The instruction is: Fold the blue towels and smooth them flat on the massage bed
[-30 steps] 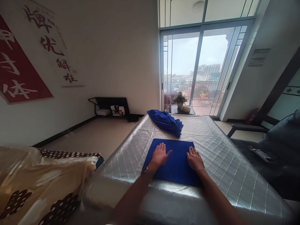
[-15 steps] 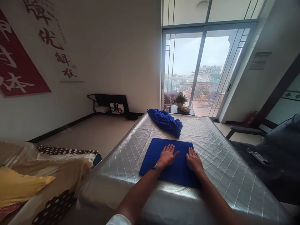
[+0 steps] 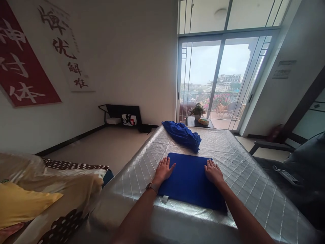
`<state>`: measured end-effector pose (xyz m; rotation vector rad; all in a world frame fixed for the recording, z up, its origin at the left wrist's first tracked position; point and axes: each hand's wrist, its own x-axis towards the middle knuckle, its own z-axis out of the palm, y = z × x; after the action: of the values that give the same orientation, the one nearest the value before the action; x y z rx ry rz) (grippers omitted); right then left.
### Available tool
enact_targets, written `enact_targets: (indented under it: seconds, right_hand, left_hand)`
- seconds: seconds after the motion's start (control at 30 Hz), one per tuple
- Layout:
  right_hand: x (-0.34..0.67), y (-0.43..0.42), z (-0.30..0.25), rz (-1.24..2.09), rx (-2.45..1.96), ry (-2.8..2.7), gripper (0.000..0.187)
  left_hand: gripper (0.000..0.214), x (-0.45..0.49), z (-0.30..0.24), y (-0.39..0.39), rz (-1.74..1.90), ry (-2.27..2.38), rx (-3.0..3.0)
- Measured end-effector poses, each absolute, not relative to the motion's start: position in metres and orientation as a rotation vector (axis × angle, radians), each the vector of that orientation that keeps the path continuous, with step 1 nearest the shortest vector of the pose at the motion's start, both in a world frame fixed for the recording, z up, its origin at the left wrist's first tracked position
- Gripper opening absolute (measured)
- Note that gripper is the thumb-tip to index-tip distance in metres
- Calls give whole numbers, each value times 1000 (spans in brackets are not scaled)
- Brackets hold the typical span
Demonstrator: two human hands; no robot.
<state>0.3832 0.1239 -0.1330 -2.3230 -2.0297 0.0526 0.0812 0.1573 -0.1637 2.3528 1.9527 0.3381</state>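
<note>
The left hand [image 3: 164, 169] lies palm down over the left edge of a flat blue cloth [image 3: 190, 179], fingers together and thumb spread inward; the right hand [image 3: 214, 172] lies likewise over the right edge, near the far corner. Both are flattened out and have hold of nothing – they only press or rest on the fabric between them. A dark band [image 3: 153, 186] circles the left wrist, and a pale tag [image 3: 165, 199] sticks out at the cloth's near left.

To the left, a yellow cushion [image 3: 25, 203] sits on a seat under a tan cover [image 3: 78, 186]; to the right, a white power strip [image 3: 286, 175] lies on a dark sofa [image 3: 309, 166]. Just past the far edge of the flat cloth – a narrow strip between them – a crumpled blue cloth [image 3: 181, 134] is heaped, blocking the way straight ahead.

The flat cloth's sides run away from the person, and its near edge slants, the right corner lying closest. It looks wider than deep, but the low angle hides which axis is truly longer.

The counter [image 3: 236, 162] wears a shiny silver quilted cover, stitched in diamonds. Beyond it, a potted plant [image 3: 198, 110] and a packet [image 3: 203, 121] share a small dark stand [image 3: 191, 122] before sliding glass doors [image 3: 200, 67]. Scrolls with large characters hang on the left wall; outside are a balcony and buildings [image 3: 230, 79].
</note>
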Motion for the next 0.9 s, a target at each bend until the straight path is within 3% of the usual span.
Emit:
enact_targets:
  seconds: [0.63, 0.9]
  right_hand:
    - [390, 153, -154, 123, -2318, -1925, 68]
    - [392, 150, -157, 109, -2282, -1955, 65]
  left_hand:
    - [80, 80, -151, 151, 402, 1985, 2467]
    - [75, 201, -142, 153, 453, 1304, 2803]
